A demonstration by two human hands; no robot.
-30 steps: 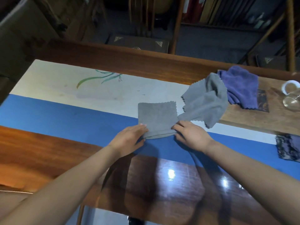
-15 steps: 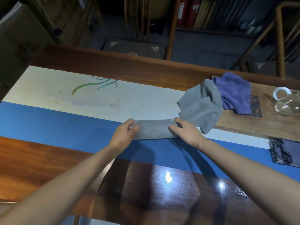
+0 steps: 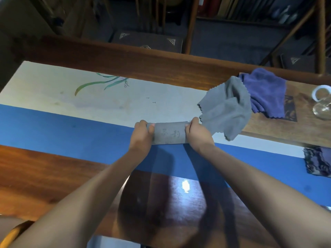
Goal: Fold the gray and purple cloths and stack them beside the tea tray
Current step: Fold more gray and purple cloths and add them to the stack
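Observation:
A small gray cloth (image 3: 169, 134), folded into a narrow strip, lies on the blue band of the table runner. My left hand (image 3: 142, 135) pinches its left end and my right hand (image 3: 197, 134) pinches its right end. A second gray cloth (image 3: 226, 108) lies crumpled just to the right, draped over the edge of the wooden tea tray (image 3: 302, 127). A purple cloth (image 3: 265, 92) lies rumpled on the tray behind it.
A glass pitcher with a white handle (image 3: 321, 102) stands on the tray at the far right. A dark patterned coaster (image 3: 318, 162) lies on the blue runner (image 3: 62, 126). Chairs stand beyond the table's far edge.
The gray cloth, a flat square a second ago, has been folded over toward me into a narrow strip. Both hands moved to its two ends.

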